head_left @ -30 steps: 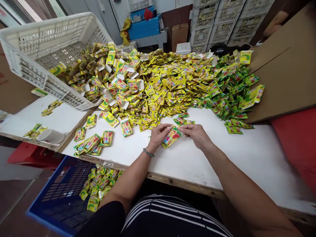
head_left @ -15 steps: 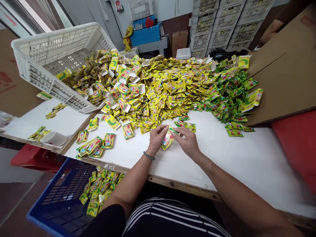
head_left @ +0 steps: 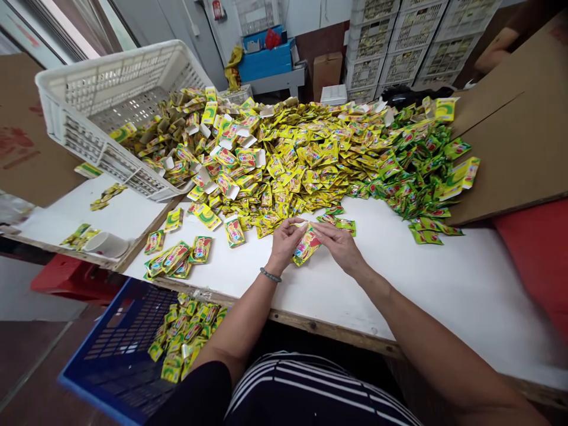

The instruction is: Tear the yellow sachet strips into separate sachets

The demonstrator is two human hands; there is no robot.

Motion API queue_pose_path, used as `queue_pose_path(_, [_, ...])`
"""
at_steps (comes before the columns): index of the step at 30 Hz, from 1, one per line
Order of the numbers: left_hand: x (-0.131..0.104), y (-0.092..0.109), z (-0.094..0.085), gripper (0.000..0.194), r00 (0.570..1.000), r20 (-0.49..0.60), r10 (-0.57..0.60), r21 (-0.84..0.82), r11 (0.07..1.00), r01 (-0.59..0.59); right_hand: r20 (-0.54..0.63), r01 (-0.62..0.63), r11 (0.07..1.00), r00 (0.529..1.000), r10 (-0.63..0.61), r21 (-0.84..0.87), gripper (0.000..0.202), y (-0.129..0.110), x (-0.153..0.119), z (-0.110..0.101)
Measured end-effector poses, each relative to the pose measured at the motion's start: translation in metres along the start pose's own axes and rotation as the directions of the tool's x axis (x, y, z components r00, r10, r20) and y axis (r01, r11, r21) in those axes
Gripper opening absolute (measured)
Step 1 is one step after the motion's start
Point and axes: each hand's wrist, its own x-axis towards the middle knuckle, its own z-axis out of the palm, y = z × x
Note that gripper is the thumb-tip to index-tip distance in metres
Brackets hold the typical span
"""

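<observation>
Between my two hands is a small yellow-green candy box (head_left: 306, 245), held tilted just above the white table (head_left: 377, 278). My left hand (head_left: 284, 241) grips its upper left side, fingers closed. My right hand (head_left: 339, 245) pinches its upper right edge, near the top end, which the fingers partly hide. Right behind the hands lie a few green sachets (head_left: 345, 225). Beyond them spreads a large heap of yellow sachets (head_left: 310, 157), with green sachets (head_left: 412, 171) on its right. To the left lie several filled-looking boxes (head_left: 176, 257) in a loose group.
A white crate (head_left: 89, 142) lies tipped at the left, small boxes spilling from it. Below the table edge stands a blue crate (head_left: 102, 361) with several boxes inside. A cardboard sheet (head_left: 510, 136) leans at right; another person's hand (head_left: 494, 53) shows behind it. A white cup (head_left: 106, 244) stands left.
My right hand's fingers have moved closer to my left hand at the top of the box. The whole view has shifted slightly; the heap looks the same.
</observation>
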Motion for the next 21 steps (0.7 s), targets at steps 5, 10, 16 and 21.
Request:
queue_pose_path(5, [0.003,-0.003,-0.001,0.052,1.0,0.015,-0.016,-0.022,1.0,0.017,0.009,0.092,0.98,0.996,-0.092,-0.177,0.039,0.001,0.0,0.002])
queue_pose_path(10, [0.012,0.019,-0.016,0.048,0.999,0.046,-0.014,0.198,0.98,0.005,-0.008,0.065,0.881,0.997,-0.078,-0.468,0.039,0.019,0.009,-0.02])
queue_pose_path(16, [0.013,0.073,-0.073,0.04,0.987,0.136,-0.088,0.607,0.794,-0.013,0.041,-0.049,0.536,0.987,0.154,-0.843,0.037,0.05,0.004,-0.058])
queue_pose_path(21, [-0.003,0.106,-0.128,0.034,0.999,-0.041,0.033,0.827,0.562,0.015,0.201,0.114,0.507,0.972,0.12,-0.854,0.036,0.044,-0.003,-0.06])
